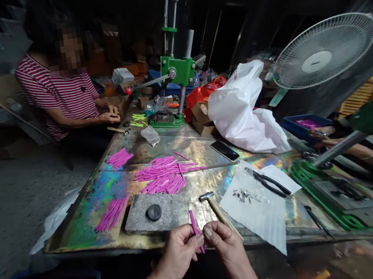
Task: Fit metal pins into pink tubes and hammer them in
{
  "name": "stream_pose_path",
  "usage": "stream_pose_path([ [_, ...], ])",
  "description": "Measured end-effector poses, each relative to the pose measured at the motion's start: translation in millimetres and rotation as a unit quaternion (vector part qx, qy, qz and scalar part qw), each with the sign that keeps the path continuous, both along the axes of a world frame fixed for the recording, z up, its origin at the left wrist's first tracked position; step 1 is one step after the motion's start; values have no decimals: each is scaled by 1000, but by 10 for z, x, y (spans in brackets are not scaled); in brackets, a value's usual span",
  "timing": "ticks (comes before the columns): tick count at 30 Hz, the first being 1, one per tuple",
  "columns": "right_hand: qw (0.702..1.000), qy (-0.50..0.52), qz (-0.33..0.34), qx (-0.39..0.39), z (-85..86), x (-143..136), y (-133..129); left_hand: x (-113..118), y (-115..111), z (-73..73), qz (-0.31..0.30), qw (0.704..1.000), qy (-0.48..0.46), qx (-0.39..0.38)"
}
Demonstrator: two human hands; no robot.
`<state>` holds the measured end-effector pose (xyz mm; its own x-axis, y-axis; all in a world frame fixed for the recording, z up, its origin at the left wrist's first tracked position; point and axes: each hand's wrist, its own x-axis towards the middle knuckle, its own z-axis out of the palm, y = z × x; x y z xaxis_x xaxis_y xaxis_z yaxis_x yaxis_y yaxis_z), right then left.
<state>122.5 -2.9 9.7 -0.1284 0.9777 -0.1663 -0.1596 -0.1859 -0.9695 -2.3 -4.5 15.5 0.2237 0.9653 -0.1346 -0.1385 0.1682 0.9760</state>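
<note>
My left hand (180,250) pinches a thin magenta strip (193,222) between thumb and fingers, just over the table's front edge. The strip stands roughly upright, its ends showing above and below the fingertips. Close beside it, my right hand (225,245) is closed in a pinch with its fingertips at the strip; anything small between them is hidden. A hammer (214,203) lies behind my right hand. Further left, a stone block (135,216) carries a round black piece (154,212). A large pile of magenta strips (160,174) lies behind the block.
Small metal pieces (243,195) and black-handled pliers (269,182) lie on white paper (270,218). Beyond are a phone (224,150), a white bag (242,112), a green press (179,71) and a fan (325,54). A person in a striped shirt (62,95) sits at left; another person's arm (358,150) shows at right.
</note>
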Motion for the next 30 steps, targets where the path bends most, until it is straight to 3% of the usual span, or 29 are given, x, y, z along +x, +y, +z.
stream_pose_path([
  [5,997,-75,13,26,27,-15,-45,-46,-10,-33,25,998,-57,-29],
  [10,998,-52,17,-36,23,-67,-80,-76,6,-17,114,977,-164,-78],
  [13,997,-29,28,-60,9,-99,-104,-85,13,0,136,966,-198,-93],
  [30,997,-21,30,-65,-5,-107,-120,-60,11,-7,149,961,-203,-118],
])
